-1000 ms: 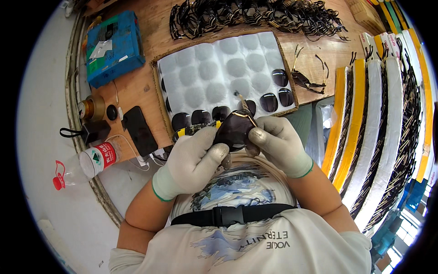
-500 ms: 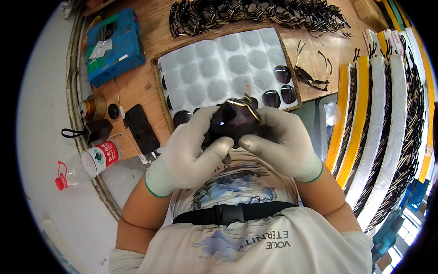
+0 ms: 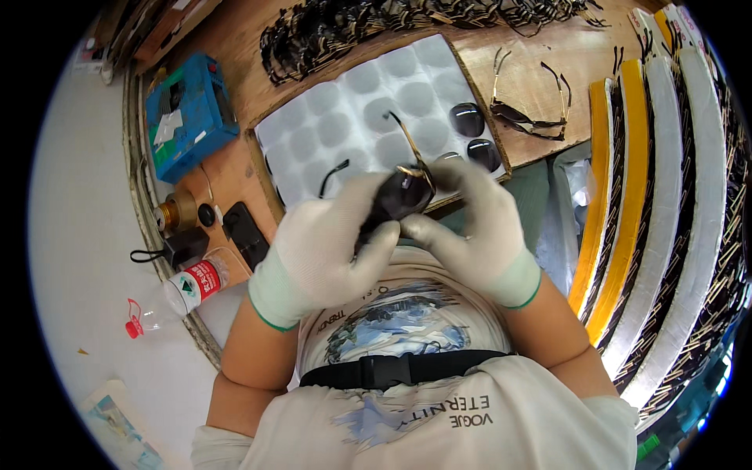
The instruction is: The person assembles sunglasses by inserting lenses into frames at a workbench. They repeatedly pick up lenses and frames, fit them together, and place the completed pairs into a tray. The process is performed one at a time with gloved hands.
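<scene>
Sunglasses between my left fingers and right fingers, before my body, temples reaching over tray. Tray on counter, just ahead of me; lenses in its right end. Behind tray, heap of frames. Right of tray, loose pair of glasses on counter. Farther right, long strips side by side. Left of tray, box toward back; nearer me, can, phone, strapped case; bottle lying at counter's left edge.
</scene>
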A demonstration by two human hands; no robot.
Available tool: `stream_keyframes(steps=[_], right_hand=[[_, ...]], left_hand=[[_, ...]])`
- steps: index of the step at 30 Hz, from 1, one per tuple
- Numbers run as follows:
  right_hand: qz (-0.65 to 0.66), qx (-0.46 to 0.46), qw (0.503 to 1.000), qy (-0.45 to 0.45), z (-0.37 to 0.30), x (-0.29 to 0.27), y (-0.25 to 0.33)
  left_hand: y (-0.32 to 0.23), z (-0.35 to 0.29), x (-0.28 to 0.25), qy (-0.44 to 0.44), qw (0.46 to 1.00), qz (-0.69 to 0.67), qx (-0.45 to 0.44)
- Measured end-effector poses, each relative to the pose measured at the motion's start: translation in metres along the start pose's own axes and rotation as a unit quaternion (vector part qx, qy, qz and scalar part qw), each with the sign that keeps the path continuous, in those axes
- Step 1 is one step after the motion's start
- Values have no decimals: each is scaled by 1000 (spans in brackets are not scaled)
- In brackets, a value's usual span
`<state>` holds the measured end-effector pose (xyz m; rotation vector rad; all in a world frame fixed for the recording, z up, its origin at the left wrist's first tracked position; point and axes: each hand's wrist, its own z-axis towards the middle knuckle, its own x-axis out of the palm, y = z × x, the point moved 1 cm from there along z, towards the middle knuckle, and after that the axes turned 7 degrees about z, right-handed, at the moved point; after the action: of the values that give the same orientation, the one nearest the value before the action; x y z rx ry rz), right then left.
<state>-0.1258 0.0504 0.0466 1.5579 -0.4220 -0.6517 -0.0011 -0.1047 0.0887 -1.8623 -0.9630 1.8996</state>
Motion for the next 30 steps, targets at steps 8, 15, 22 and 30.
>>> stream_keyframes(steps=[8, 15, 22, 30], right_hand=[[-127, -123, 973, 150, -33, -94, -14], [-110, -59, 991, 55, -47, -87, -5], [46, -32, 997, 52, -53, -55, -17], [55, 99, 993, 25, -41, -42, -1]], left_hand=[[8, 130, 21, 102, 957, -264, -59], [37, 184, 120, 159, 946, 280, 26], [49, 175, 112, 68, 987, 138, -45], [29, 45, 25, 96, 888, -430, -130]])
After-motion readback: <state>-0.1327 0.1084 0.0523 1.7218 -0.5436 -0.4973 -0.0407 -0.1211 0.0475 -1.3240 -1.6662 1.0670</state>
